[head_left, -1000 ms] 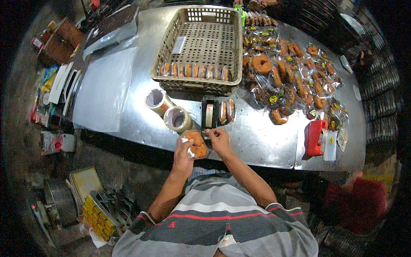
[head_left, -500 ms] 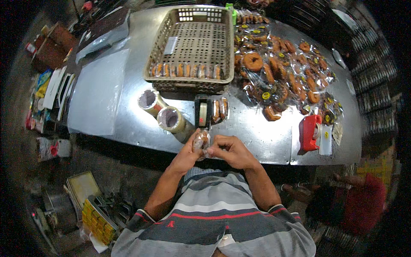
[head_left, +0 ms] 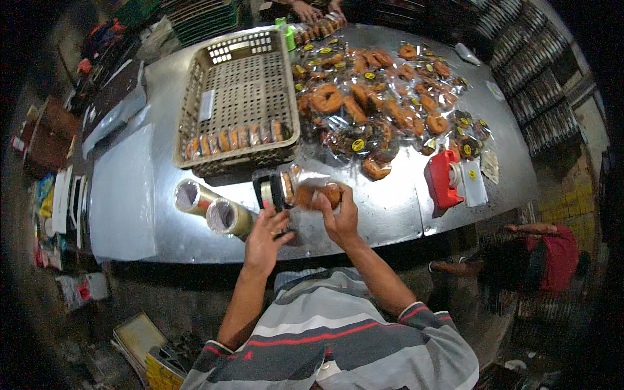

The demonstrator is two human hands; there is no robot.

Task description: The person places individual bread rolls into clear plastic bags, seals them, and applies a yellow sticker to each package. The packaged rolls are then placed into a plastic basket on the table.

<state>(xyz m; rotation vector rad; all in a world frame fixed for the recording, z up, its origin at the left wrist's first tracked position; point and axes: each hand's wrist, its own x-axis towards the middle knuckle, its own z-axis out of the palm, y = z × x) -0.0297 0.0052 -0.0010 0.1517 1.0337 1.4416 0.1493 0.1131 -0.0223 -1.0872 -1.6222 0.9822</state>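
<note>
My right hand grips a brown doughnut in clear wrap, thumb on the near side, just above the metal table. Under and left of it, other wrapped doughnuts stand against a black tape dispenser. Near the dispenser's front end is my left hand, fingers spread and holding nothing that I can see. The doughnut's left part is smeared by motion. Two large rolls of tape stand left of the dispenser.
Beyond the dispenser, a slatted plastic crate holds a row of wrapped doughnuts. A heap of wrapped doughnuts spreads to the right. A red tape dispenser sits near the right edge, plastic sheets at left. Another person's hands show at the far edge.
My hands have parted. The right hand has carried the doughnut up and forward beside the dispenser; the left has let go and spread its fingers. The whole view has turned, shifting the table contents leftward.
</note>
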